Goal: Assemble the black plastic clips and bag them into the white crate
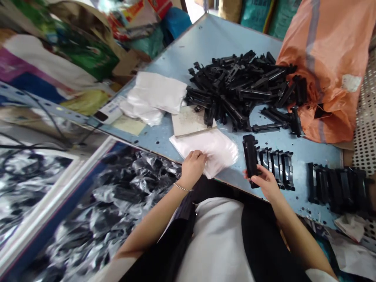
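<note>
My right hand [266, 182] grips a long black plastic part [250, 154] near its lower end and holds it upright at the table's front edge. Beside it on the right, several similar black parts [276, 166] stand in a row. My left hand [193, 166] has its fingers curled and pressed together on the edge of a stack of clear, whitish plastic bags [220, 149]. A flat beige block [188, 121] lies over the back of that stack. Behind, a large heap of loose black parts [235, 86] covers the middle of the table.
An orange woven sack [331, 70] leans at the right, by a perforated metal panel [366, 129]. Another row of black parts [337, 188] stands at the right. More white bags [158, 94] lie at the left. Below the blue table [188, 43] are many bagged black items [111, 211].
</note>
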### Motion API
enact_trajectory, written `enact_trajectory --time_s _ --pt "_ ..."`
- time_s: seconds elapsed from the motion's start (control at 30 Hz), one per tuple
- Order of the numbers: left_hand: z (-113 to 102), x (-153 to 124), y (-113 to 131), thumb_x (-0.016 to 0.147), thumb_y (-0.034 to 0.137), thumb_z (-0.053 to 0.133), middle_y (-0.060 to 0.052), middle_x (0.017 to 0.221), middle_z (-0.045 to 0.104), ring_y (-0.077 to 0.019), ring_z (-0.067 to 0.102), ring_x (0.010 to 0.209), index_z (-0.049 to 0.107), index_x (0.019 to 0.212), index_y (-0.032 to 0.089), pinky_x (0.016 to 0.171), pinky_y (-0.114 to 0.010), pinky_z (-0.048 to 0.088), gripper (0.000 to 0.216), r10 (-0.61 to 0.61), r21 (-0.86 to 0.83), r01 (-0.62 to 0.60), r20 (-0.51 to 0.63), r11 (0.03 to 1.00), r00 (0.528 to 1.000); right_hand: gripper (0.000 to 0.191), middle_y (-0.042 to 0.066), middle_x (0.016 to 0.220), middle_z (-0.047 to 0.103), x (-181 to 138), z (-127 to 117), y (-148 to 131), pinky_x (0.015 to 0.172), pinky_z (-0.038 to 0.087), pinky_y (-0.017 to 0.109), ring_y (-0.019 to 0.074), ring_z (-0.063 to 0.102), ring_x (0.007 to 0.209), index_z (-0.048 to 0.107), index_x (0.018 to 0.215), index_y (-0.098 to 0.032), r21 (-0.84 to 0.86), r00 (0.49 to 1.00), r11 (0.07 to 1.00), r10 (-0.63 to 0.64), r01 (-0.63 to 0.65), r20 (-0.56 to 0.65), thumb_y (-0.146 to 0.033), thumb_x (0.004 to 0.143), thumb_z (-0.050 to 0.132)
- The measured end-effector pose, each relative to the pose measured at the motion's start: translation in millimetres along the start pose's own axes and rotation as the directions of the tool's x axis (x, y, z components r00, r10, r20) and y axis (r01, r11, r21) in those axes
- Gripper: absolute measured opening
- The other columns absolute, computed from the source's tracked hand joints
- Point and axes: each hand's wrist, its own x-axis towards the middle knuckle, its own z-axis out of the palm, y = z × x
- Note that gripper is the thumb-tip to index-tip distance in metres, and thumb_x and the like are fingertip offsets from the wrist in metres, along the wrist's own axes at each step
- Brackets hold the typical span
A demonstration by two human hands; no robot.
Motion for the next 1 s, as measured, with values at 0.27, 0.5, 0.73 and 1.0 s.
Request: enact_trajectory --time_s 0.27,0.5,0.73,1.0 --pt "-15 41 -24 0.072 0.038 0.074 0.001 0.064 0.061 -0.0139 0.054 0.059 0.065 0.074 0.019 0.058 -0.026 0.041 0.021 -0.272 -0.494 0.363 0.248 0.790 0.930 0.038 0.008 0.099 0.078 35 78 -7 0.069 0.055 0.033 0.0201 0.070 0.078 0.070 0.096 -0.022 0.435 0.974 0.881 0.107 -0.186 0.199 -0.051 0.073 0.079" --pt "-39 36 -21 0.080 0.015 0.056 -0.009 0.105 0.074 -0.0254 0.068 0.102 0.071 0.084 0.021 0.096 -0.041 0.052 0.017 0.007 -0.294 0.019 0.087 0.956 0.996 0.030 0.001 0.085 0.074 86 129 -6 0.060 0.053 0.024 0.0141 0.067 0.069 0.066 0.084 -0.021 0.520 0.980 0.831 0.154 -0.196 0.124 -0.041 0.068 0.082" --pt "-39 30 -20 0.083 0.026 0.064 -0.007 0.094 0.075 -0.0219 0.070 0.086 0.064 0.103 0.020 0.077 -0.034 0.055 0.021 -0.100 -0.506 0.175 0.172 0.845 0.980 0.036 0.010 0.111 0.078 67 117 -8 0.059 0.055 0.026 0.0134 0.065 0.065 0.069 0.103 -0.020 0.585 0.959 0.769 0.130 -0.258 0.253 -0.045 0.077 0.074" --pt "-37 30 -14 0.073 0.024 0.073 0.001 0.074 0.068 -0.0135 0.061 0.067 0.051 0.077 0.020 0.065 -0.026 0.045 0.023 -0.217 -0.466 0.213 0.045 0.859 0.975 0.027 0.008 0.103 0.079 85 140 -7 0.051 0.051 0.024 0.0130 0.065 0.061 0.073 0.095 -0.017 0.576 0.966 0.776 0.177 -0.255 0.190 -0.035 0.076 0.077"
